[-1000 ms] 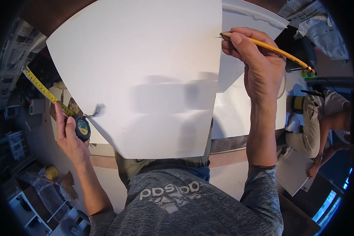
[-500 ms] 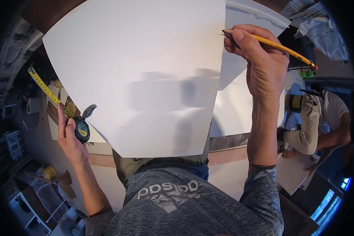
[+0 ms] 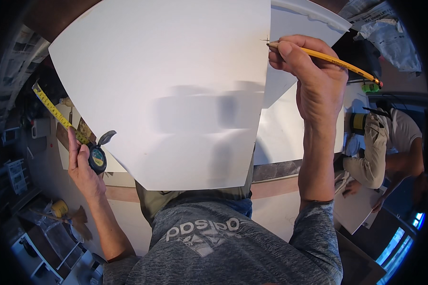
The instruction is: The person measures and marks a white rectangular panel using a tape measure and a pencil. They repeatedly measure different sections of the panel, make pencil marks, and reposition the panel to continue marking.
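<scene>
A large white board [image 3: 166, 57] lies in front of me, its lower edge close to my body. My right hand [image 3: 314, 66] pinches a yellow pencil [image 3: 337, 61], whose dark tip rests at the board's right edge. Just above the tip is a small cross-shaped pencil mark [image 3: 266, 40]. Off the board's left edge, my left hand [image 3: 84, 166] grips a tape measure [image 3: 98, 159] with a round dark case and a strap. Its yellow blade [image 3: 54, 110] sticks out up and to the left, touching nothing that I can make out.
Another white panel [image 3: 290, 128] lies beneath the board on the right. At the far right, a co-worker [image 3: 399, 142] bends over a pale board [image 3: 356, 209]. A broom head [image 3: 81, 223] is at the lower left. Crumpled plastic [image 3: 390, 42] lies at the upper right.
A second short stroke now crosses the earlier line, forming a cross. My right hand and the pencil tip have shifted slightly down. The left hand still holds the tape measure, nearly unmoved.
</scene>
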The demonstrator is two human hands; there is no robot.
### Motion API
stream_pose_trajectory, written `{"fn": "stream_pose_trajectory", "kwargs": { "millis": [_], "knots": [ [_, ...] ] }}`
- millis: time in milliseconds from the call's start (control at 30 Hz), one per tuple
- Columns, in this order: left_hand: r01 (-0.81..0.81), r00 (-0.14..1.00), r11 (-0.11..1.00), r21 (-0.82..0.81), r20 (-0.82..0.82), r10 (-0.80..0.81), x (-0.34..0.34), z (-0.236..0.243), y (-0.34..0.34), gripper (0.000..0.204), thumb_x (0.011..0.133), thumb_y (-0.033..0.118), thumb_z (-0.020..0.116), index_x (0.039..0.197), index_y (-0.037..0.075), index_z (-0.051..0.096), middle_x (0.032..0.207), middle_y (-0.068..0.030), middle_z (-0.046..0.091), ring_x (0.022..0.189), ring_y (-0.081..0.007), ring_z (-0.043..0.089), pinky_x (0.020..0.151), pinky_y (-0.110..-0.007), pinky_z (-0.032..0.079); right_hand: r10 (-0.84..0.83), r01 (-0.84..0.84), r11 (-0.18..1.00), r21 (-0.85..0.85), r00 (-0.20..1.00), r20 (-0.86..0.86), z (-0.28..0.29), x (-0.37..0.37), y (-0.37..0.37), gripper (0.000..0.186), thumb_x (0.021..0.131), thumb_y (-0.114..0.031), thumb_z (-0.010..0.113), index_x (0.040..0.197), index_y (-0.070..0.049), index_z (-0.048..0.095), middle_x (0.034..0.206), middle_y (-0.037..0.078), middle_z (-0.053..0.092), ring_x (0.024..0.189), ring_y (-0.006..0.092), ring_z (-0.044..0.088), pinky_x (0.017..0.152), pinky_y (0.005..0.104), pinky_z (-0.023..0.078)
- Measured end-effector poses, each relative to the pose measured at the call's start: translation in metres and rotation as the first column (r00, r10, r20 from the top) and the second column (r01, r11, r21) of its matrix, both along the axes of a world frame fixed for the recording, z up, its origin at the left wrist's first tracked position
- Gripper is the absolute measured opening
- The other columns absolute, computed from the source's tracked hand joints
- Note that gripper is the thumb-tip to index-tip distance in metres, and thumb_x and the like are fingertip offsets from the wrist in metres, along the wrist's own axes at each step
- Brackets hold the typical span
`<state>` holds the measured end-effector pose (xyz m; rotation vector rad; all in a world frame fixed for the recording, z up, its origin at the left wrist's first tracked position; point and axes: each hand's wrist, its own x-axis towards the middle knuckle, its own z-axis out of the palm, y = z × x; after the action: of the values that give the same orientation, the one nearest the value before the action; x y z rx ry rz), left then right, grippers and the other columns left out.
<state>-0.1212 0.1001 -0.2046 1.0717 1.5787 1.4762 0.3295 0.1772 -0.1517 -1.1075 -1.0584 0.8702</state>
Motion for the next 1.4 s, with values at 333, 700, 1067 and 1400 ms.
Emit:
{"fn": "stream_pose_trajectory", "kwargs": {
  "millis": [333, 700, 1067, 1400],
  "knots": [
    [0.006, 1.000, 1.000, 0.014, -0.014, -0.005, -0.006, -0.003, -0.002, 0.059, 0.109, -0.001, 0.048, 0.168, -0.001, 0.043, 0.159, -0.0112, 0.059, 0.125, -0.0131, 0.067, 0.103, -0.028, 0.057, -0.010, 0.010, 1.000, 0.021, 1.000, 0.014, -0.002, 0.000, -0.002, 0.020, 0.093, -0.006, 0.085, 0.108, 0.007, 0.080, 0.093, 0.016, 0.081, 0.083, 0.0198, 0.081, 0.080, 0.0303, 0.069],
    [-0.004, 0.999, 1.000, -0.006, -0.047, 0.003, -0.012, -0.007, -0.007, 0.059, 0.108, -0.002, 0.049, 0.167, 0.000, 0.045, 0.151, -0.0092, 0.063, 0.117, -0.0102, 0.067, 0.098, -0.026, 0.058, -0.041, 0.040, 0.999, 0.020, 0.999, 0.035, 0.002, -0.001, 0.004, 0.019, 0.096, -0.005, 0.083, 0.110, 0.006, 0.077, 0.097, 0.017, 0.080, 0.083, 0.0235, 0.080, 0.082, 0.0375, 0.070],
    [-0.017, 0.999, 1.000, 0.001, -0.041, 0.017, -0.012, -0.007, -0.009, 0.059, 0.108, -0.003, 0.050, 0.167, 0.001, 0.046, 0.143, -0.0061, 0.066, 0.108, -0.0068, 0.066, 0.091, -0.024, 0.057, -0.015, 0.016, 0.998, -0.056, 1.000, 0.020, -0.003, -0.001, -0.013, 0.019, 0.095, -0.004, 0.083, 0.109, 0.007, 0.077, 0.097, 0.017, 0.079, 0.082, 0.0241, 0.079, 0.080, 0.0371, 0.068],
    [-0.035, 0.998, 0.999, -0.010, -0.059, 0.034, -0.016, -0.007, -0.009, 0.060, 0.107, -0.003, 0.050, 0.167, 0.001, 0.046, 0.139, -0.0040, 0.067, 0.101, -0.0045, 0.063, 0.089, -0.022, 0.055, -0.044, 0.045, 0.999, 0.015, 0.998, -0.040, 0.007, -0.002, 0.009, 0.020, 0.094, -0.007, 0.084, 0.106, 0.008, 0.079, 0.092, 0.015, 0.080, 0.083, 0.0199, 0.080, 0.080, 0.0303, 0.067]
  ]
}}
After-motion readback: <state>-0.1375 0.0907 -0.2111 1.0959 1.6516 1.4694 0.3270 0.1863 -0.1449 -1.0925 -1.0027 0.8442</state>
